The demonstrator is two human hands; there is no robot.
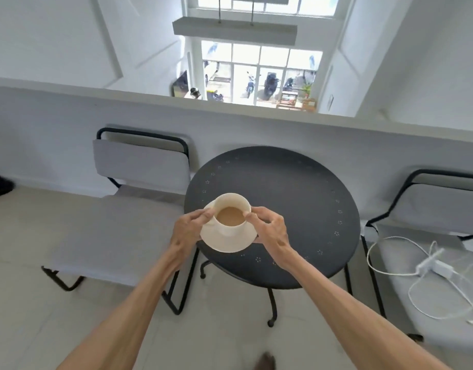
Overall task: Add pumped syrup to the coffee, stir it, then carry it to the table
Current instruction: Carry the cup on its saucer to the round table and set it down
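Note:
A cream cup (231, 206) of milky coffee stands on a matching saucer (227, 240). Both hang over the near left edge of a round black metal table (288, 209). My left hand (191, 228) grips the saucer's left rim, with its fingertips against the cup. On the other side, my right hand (268, 231) holds the saucer's right rim, thumb touching the cup's lip. I cannot tell whether the saucer touches the tabletop. No syrup pump or spoon is in view.
A grey cushioned chair (123, 214) with a black frame stands left of the table. Another chair (430, 236) on the right carries a white charger and cable (438, 268). A low white wall (230, 124) runs behind the table. The floor is pale tile.

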